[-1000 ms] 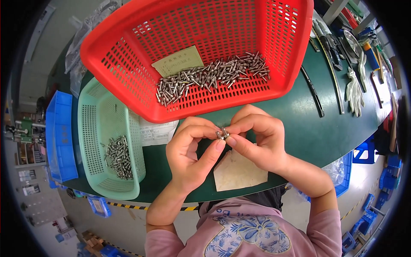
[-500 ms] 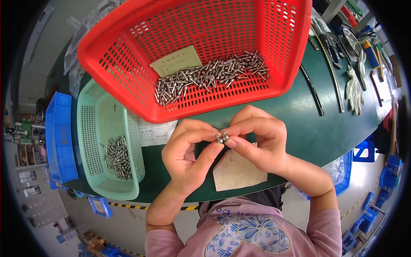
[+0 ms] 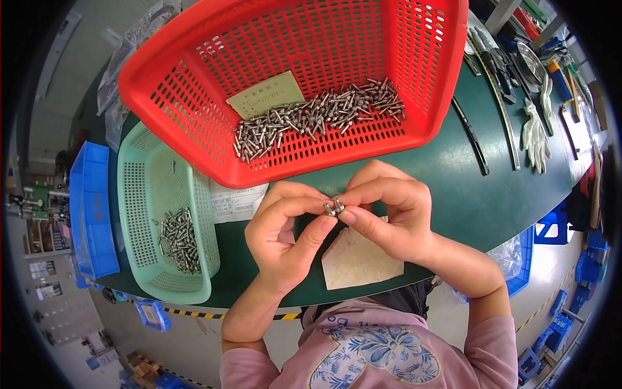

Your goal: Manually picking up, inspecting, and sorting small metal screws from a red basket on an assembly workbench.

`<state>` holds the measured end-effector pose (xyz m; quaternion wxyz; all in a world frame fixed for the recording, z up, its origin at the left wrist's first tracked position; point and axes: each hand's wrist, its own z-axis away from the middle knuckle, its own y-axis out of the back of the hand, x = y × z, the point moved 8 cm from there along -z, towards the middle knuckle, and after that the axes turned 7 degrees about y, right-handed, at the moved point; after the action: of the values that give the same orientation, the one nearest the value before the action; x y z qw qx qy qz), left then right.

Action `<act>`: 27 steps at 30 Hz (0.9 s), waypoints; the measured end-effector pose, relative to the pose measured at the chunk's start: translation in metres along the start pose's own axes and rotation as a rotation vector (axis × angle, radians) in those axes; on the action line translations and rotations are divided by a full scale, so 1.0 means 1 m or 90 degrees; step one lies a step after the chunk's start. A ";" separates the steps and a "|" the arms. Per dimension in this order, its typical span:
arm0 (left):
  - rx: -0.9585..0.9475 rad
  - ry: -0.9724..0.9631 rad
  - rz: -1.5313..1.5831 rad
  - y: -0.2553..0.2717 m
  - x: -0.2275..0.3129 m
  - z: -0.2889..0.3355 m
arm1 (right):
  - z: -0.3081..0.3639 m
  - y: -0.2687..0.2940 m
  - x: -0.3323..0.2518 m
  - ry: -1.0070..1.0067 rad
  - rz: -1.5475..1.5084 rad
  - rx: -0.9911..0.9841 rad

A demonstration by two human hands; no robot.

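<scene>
the left hand [image 3: 282,227] pinches one small, shiny silver metal piece [image 3: 329,210], and the right hand [image 3: 395,207] pinches a second shiny silver metal piece [image 3: 338,206] just beside it (whether they touch is too small to tell). both are held above the dark green worktop [image 3: 447,194], near a red perforated plastic basket [image 3: 233,177] holding a heap of slim silver metal pins [image 3: 317,115].
</scene>
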<state>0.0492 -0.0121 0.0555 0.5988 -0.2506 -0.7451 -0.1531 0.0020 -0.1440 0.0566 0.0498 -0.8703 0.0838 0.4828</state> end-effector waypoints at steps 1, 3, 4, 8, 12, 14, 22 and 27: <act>0.003 0.002 -0.001 0.000 0.000 0.000 | 0.000 0.000 0.000 0.004 0.003 -0.002; 0.005 0.001 -0.002 0.001 -0.001 0.000 | 0.000 0.000 -0.001 0.009 0.006 -0.004; 0.008 -0.001 -0.003 0.002 -0.001 0.001 | 0.000 0.000 -0.001 0.011 0.004 -0.005; 0.013 0.003 -0.004 0.002 0.000 0.000 | 0.000 0.000 -0.001 0.007 0.001 -0.012; 0.013 -0.006 -0.010 0.002 0.001 0.001 | -0.001 0.000 -0.003 0.017 0.003 -0.019; 0.014 -0.008 -0.015 0.002 0.001 0.002 | -0.001 -0.001 -0.003 0.017 0.002 -0.022; 0.019 -0.009 -0.016 0.002 0.002 0.002 | 0.000 0.000 -0.004 0.021 0.005 -0.018; 0.019 -0.007 -0.021 0.002 0.001 0.002 | -0.001 0.000 -0.004 0.031 0.010 -0.016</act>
<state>0.0489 -0.0090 0.0560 0.5959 -0.2303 -0.7545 -0.1504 0.0003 -0.1439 0.0604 0.0330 -0.8818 0.0860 0.4625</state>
